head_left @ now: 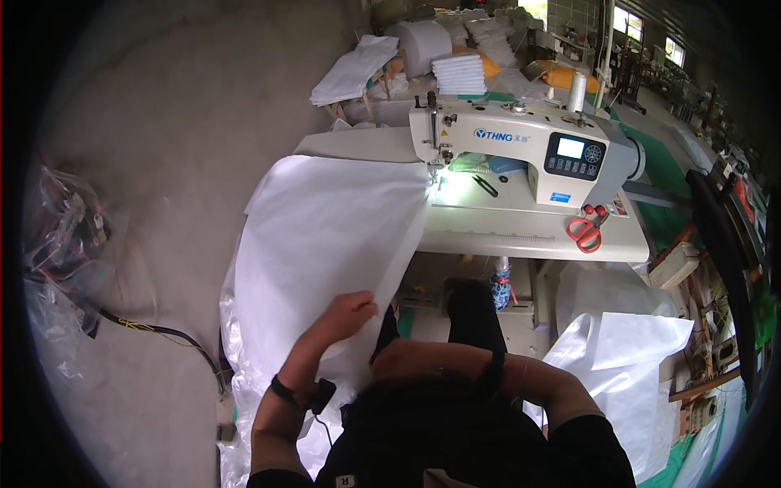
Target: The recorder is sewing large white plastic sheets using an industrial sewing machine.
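Left of the sewing machine (496, 138), the white sheet (325, 224) lies beneath and ahead of the nearer left hand (348, 315), long axis toward the person, whether that curled hand or the right hand (397, 359) pinches it cannot be told

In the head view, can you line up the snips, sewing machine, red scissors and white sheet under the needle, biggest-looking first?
1. White sheet
2. Sewing machine
3. Red scissors
4. Black snips, thin and tiny

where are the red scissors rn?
Head view, right of centre: the red scissors lie on the sewing table, near its front right corner, below the control panel.
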The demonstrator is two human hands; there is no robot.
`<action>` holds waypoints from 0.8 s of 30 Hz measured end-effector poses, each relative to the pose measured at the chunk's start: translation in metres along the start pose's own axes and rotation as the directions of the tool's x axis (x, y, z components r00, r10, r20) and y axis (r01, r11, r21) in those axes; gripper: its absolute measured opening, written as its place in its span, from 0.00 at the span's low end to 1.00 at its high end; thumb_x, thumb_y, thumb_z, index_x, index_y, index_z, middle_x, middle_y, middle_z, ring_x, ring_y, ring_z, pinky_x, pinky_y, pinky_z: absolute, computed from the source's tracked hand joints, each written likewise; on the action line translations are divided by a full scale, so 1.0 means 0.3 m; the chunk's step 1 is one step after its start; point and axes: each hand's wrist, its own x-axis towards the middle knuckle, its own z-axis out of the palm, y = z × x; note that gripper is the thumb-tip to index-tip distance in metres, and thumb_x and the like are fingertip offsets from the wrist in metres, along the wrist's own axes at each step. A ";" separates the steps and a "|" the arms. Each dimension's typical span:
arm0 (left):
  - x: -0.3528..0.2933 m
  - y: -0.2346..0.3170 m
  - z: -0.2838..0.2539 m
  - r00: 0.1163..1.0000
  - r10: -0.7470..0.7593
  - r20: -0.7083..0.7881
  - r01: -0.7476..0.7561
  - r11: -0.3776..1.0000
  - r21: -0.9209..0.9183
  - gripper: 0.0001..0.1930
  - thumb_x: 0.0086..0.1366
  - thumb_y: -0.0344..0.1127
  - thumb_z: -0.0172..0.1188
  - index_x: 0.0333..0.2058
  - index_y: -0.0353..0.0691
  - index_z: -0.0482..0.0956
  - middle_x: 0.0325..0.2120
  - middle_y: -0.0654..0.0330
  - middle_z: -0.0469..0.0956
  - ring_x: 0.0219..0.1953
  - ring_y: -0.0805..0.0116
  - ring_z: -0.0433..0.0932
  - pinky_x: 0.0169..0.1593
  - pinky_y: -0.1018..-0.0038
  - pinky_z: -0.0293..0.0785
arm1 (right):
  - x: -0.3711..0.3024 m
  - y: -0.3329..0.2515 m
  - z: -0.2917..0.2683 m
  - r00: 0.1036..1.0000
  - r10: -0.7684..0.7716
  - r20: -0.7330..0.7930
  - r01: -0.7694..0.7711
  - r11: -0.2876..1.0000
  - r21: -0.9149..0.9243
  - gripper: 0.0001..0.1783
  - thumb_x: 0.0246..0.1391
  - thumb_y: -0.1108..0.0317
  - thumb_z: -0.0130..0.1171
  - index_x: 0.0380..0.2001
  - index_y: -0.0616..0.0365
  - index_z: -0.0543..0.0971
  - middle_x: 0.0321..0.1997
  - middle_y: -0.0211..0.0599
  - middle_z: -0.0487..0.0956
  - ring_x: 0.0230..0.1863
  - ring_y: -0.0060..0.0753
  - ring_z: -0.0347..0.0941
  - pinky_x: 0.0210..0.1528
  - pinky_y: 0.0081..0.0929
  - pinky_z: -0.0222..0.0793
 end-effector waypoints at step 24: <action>0.046 0.141 0.164 0.988 0.113 0.109 -0.114 0.994 0.001 0.09 0.55 0.37 0.56 0.20 0.41 0.72 0.17 0.53 0.73 0.22 0.51 0.74 0.27 0.65 0.71 | 0.195 0.164 -0.901 0.370 0.200 -0.907 -0.883 0.379 -0.276 0.15 0.52 0.62 0.49 0.33 0.64 0.74 0.29 0.48 0.80 0.31 0.50 0.78 0.33 0.42 0.72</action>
